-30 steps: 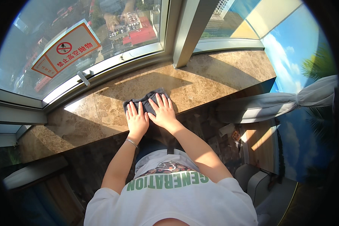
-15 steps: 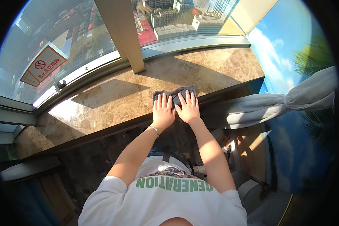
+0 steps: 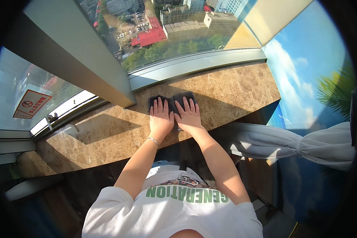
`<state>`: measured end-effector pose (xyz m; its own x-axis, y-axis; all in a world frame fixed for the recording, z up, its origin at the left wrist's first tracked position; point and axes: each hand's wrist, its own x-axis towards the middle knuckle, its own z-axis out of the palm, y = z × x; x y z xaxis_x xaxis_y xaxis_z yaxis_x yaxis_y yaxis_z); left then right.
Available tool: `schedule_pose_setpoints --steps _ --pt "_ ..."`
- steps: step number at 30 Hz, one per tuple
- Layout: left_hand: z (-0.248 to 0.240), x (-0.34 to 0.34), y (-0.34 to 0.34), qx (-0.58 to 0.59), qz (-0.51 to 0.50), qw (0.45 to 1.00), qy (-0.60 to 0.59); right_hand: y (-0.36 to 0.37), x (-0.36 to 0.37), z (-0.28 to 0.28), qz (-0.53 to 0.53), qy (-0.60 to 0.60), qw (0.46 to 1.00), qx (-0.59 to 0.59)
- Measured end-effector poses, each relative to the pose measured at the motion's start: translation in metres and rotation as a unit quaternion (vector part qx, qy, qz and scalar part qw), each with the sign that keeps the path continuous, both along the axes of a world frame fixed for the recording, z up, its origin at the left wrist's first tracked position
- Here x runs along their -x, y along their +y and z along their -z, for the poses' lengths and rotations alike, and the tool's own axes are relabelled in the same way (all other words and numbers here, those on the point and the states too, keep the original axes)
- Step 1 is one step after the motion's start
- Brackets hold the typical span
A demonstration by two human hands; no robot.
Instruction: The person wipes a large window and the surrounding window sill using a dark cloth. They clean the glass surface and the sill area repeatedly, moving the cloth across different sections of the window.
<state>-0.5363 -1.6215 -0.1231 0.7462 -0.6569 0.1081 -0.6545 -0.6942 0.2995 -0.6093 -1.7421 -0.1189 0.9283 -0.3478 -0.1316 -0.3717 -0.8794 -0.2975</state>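
"Where's the dark cloth (image 3: 171, 104)?"

"On the stone sill (image 3: 234, 85), just right of the window post (image 3: 79, 59), under the left hand (image 3: 161, 121) and right hand (image 3: 189, 119)!"

"Clenched on it?"

"No, fingers (image 3: 160, 105) straight, spread flat on top. With only palms pressing, it could ruck up or slip free."

"And that post?"

"Near the left hand! A careless leftward sweep might bang the fingertips."
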Motion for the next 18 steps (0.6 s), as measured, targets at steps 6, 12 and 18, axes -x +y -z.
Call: schedule_pose_setpoints --steps 6,12,18 --pt "0.009 -0.035 0.001 0.03 -0.091 0.995 -0.022 -0.003 -0.053 0.017 -0.051 -0.107 0.993 0.014" --pt "0.006 -0.046 0.02 0.068 -0.152 0.986 0.025 0.022 -0.095 0.018 -0.144 -0.112 0.983 -0.021" --pt "0.007 -0.042 0.014 0.01 -0.17 0.985 -0.04 0.001 -0.092 0.016 -0.187 -0.12 0.974 -0.047"
